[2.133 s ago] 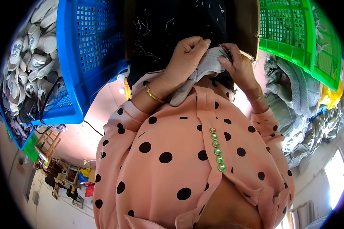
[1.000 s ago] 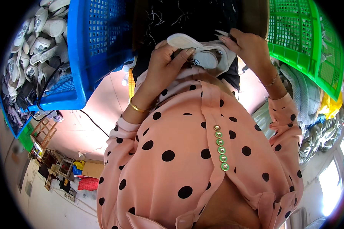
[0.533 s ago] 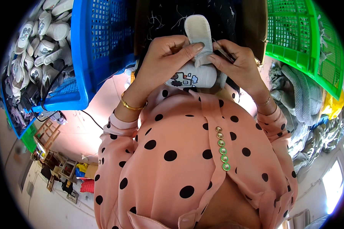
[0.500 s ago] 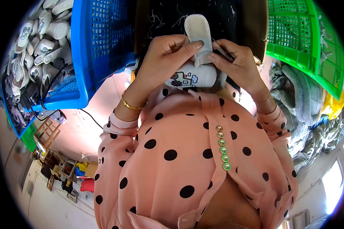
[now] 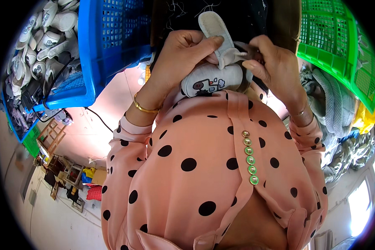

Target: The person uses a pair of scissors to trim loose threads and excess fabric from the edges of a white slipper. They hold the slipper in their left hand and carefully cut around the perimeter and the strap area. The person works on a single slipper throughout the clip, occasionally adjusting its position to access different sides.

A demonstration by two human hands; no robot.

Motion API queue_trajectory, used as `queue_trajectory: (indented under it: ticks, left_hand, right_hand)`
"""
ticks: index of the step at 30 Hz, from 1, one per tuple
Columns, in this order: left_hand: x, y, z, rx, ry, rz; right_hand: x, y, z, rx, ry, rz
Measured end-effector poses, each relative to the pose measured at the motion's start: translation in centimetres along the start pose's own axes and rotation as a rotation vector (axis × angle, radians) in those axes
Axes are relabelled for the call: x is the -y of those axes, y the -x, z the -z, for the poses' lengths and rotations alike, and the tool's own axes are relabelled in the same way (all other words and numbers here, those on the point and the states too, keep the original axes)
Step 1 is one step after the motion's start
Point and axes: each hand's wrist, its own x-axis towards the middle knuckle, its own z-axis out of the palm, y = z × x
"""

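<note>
My left hand (image 5: 181, 58) grips a small white cloth shoe (image 5: 227, 78), its thumb pressed on the pale sole-shaped piece that stands up at the far end. A cartoon picture in dark lines with a blue patch marks the shoe's rounded toe, close against my shirt. Beside the shoe's right side is my right hand (image 5: 278, 68), fingers curled and thumb bent toward the white fabric. Something dark and slim shows between those fingers, but blur and shadow hide what it is. Loose white threads lie on the dark cloth (image 5: 237, 18) beyond the shoe.
At the left stands a blue plastic basket (image 5: 87, 54), with a heap of white shoes (image 5: 50, 39) beside it. A green plastic basket (image 5: 330, 52) is at the right, above grey fabric pieces (image 5: 331, 100) and a yellow bag (image 5: 366, 116). Wooden stools (image 5: 50, 137) stand farther off, lower left.
My right hand has drawn back to the right and turned, its thumb now off the shoe. The shoe's upright piece has tilted left, still under my left thumb.
</note>
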Motion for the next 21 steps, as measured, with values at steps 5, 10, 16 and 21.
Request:
queue_trajectory:
  ticks: [5, 10, 16, 21]
  left_hand:
    - [0.0, 0.3, -0.4, -0.049, 0.033, 0.007]
    - [-0.4, 0.6, -1.0, -0.090, -0.071, -0.026]
    - [-0.3, 0.8, -1.2, -0.103, -0.110, -0.064]
    - [-0.2, 0.6, -1.2, -0.093, -0.098, -0.050]
  right_hand:
    - [1.4, 0.0, 1.2, 0.063, 0.349, 0.099]
    - [2.0, -0.9, 1.5, 0.084, 0.404, 0.122]
    - [2.9, -1.2, 2.2, 0.144, 0.525, 0.142]
    - [2.7, -1.4, 2.4, 0.090, 0.625, 0.249]
